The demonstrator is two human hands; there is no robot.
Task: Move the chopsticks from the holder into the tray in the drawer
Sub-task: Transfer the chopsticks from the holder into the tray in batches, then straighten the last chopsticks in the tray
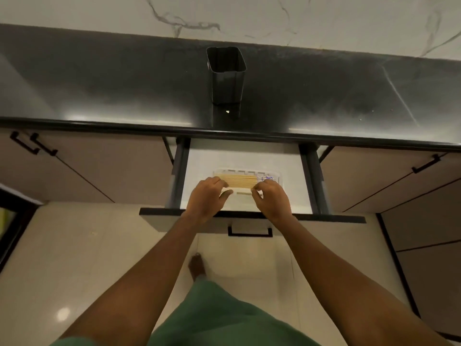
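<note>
A bundle of pale wooden chopsticks (240, 181) lies lengthwise in a white tray (245, 171) inside the open white drawer (199, 168). My left hand (208, 197) is at the bundle's left end and my right hand (272, 198) at its right end, fingers curled onto the sticks. Whether each hand grips or only touches them is unclear. The dark square holder (225, 74) stands upright on the black counter behind the drawer, and no chopsticks show in it.
The black countertop (99, 91) runs across the view with a marble wall behind. Closed cabinet doors with black handles (32, 144) flank the drawer. The drawer front (250, 222) juts toward my legs over a pale tiled floor.
</note>
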